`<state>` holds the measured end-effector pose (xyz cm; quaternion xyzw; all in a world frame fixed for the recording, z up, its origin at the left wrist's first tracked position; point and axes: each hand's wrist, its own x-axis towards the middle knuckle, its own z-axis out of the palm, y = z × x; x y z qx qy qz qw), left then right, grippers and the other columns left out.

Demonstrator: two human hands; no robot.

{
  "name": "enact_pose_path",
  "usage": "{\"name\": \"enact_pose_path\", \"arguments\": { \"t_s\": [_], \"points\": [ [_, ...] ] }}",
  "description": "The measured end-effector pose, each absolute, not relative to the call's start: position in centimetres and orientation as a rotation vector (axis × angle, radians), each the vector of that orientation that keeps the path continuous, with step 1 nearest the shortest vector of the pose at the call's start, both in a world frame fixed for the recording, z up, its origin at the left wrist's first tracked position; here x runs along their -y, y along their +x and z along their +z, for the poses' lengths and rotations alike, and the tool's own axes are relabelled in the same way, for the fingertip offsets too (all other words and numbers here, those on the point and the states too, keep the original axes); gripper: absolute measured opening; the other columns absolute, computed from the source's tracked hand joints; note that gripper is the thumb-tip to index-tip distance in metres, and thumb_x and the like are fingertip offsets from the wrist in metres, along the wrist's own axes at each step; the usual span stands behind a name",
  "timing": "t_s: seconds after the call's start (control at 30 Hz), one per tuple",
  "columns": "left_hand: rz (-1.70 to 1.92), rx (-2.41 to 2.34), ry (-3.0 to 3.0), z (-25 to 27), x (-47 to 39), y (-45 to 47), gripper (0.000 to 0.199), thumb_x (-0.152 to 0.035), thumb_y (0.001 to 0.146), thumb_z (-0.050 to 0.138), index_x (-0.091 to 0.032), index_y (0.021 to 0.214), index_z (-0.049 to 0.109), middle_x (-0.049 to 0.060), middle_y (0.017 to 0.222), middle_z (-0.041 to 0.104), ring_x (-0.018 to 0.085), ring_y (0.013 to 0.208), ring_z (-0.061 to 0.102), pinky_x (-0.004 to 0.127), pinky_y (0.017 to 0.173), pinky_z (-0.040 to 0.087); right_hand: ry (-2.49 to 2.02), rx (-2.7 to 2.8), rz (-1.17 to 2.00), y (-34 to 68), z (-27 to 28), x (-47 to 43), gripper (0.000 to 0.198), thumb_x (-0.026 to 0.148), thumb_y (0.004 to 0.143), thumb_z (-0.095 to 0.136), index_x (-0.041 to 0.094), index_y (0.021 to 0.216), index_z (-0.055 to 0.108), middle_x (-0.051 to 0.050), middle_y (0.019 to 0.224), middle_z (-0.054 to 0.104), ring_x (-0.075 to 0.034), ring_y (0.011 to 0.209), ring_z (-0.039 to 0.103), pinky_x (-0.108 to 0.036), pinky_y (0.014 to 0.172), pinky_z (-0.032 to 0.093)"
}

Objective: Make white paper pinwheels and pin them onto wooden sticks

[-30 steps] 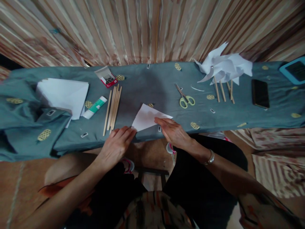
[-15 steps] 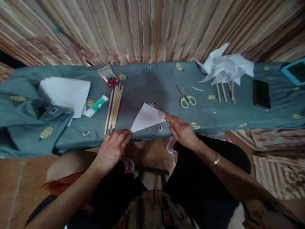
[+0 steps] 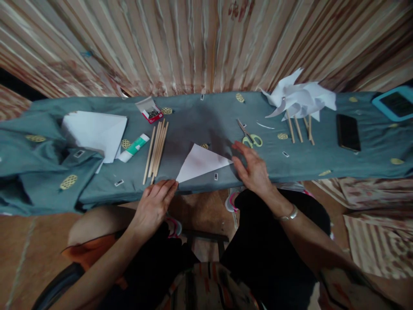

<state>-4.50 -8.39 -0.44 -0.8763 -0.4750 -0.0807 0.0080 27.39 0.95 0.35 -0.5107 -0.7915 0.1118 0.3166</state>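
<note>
Striped curtains [image 3: 180, 47] hang along the back edge of the bench [image 3: 190, 122]. I've got a white paper triangle [image 3: 201, 163] lying near the front edge, around mid-length. My left hand [image 3: 157, 201] has its fingertips on the paper's left corner; can't tell from here if they're pinching. My right hand [image 3: 254, 171] is loosely spread, just by the opposite tip. Green-handled scissors [image 3: 248, 141] sit just past it, toward the back edge.

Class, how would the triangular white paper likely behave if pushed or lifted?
The triangular white paper looks thin, so it is probably light and rather bendy. Lying flat on the cloth, it would likely slide rather than roll or tip.
</note>
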Motion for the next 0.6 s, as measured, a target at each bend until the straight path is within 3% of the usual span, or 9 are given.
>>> {"name": "enact_pose_path", "arguments": {
  "t_s": [0.27,0.43,0.6],
  "points": [
    [-0.285,1.437,-2.704,-0.3,8.6,-4.5,0.050,-0.005,0.088,0.039,-0.012,0.135,0.055,0.016,0.127,0.065,0.029,0.117,0.056,0.041,0.089,0.048,-1.491,2.028,0.807,21.7,0.2,-5.0,0.059,0.016,0.082,0.064,0.016,0.138,0.048,-0.006,0.111,0.076,-0.023,0.101,0.071,-0.041,0.094,0.056],
    [-0.267,1.456,-2.697,-0.3,8.8,-4.4,0.051,0.000,0.086,0.040,-0.008,0.134,0.056,0.018,0.128,0.065,0.029,0.118,0.056,0.040,0.089,0.047,-1.585,2.037,0.765,21.0,0.8,-5.3,0.055,0.015,0.084,0.060,0.014,0.138,0.049,-0.004,0.102,0.077,-0.020,0.093,0.072,-0.037,0.091,0.055],
    [-0.293,1.495,-2.715,-0.7,9.0,-4.3,0.051,-0.003,0.087,0.041,-0.003,0.136,0.054,0.021,0.129,0.064,0.032,0.119,0.053,0.042,0.090,0.046,-1.533,2.136,0.583,21.1,0.5,-4.9,0.053,0.019,0.087,0.056,0.017,0.140,0.049,-0.004,0.107,0.076,-0.021,0.100,0.069,-0.036,0.093,0.054]
  ]
}}
